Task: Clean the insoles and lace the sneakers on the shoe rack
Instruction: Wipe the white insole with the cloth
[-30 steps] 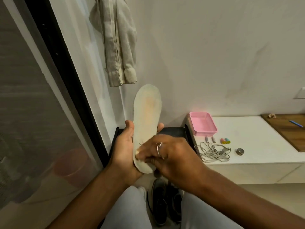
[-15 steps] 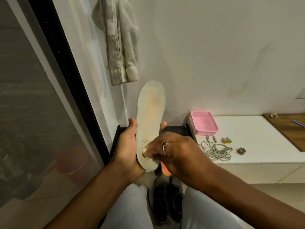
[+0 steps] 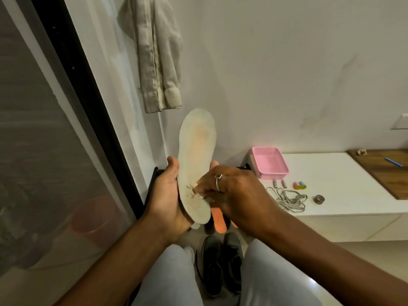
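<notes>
Off-white foam, your insole (image 3: 196,151) stands upright before you, heel gripped in your left hand (image 3: 164,195), while your right hand (image 3: 238,195) pinches a pale scrap (image 3: 198,191) against it. More brown crumbs (image 3: 189,193) show beside the scrap than a second ago, so the rubbing seems to lift dirt. The orange-stained forefoot looks untreated.
</notes>
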### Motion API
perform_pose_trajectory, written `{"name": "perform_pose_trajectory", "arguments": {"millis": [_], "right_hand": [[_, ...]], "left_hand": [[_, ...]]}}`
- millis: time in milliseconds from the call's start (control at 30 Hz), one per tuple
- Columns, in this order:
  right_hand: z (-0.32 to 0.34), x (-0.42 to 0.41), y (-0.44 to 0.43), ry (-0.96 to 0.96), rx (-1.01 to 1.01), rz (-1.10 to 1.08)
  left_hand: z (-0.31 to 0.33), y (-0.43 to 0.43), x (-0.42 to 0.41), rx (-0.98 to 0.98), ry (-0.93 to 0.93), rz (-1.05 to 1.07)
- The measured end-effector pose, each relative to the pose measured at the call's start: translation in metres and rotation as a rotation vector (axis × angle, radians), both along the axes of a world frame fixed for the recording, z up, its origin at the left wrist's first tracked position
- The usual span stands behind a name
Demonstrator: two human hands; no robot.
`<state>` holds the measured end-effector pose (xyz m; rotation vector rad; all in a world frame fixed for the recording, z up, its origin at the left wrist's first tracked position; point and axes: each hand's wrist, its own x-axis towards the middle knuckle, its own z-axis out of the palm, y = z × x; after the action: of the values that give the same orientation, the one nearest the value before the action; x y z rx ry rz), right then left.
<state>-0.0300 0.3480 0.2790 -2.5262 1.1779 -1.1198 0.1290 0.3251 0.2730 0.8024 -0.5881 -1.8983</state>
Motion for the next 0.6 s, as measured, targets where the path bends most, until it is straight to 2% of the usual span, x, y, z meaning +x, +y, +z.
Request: {"name": "perform_pose_trajectory", "arguments": {"millis": [100,200,333,467,600], "right_hand": [[0.001,0.014,0.008,-0.071,-0.014,0.024],[-0.002,0.019,0.031,-0.02,-0.004,0.156],[0.002,0.0,0.003,0.044,-0.014,0.014],[0.005,0.01,-0.006,-0.024,-0.024,-0.051],[0.002,0.02,0.018,-0.063,0.008,0.114]], "left_hand": [[0.003,0.0,0.003,-0.009,0.024,0.013],[0.005,-0.001,0.005,-0.005,0.021,0.023],[0.004,0.001,0.0,-0.014,0.014,0.015],[0.004,0.004,-0.003,-0.027,0.055,-0.014],[0.002,0.004,-0.002,0.046,0.044,-0.049]]}}
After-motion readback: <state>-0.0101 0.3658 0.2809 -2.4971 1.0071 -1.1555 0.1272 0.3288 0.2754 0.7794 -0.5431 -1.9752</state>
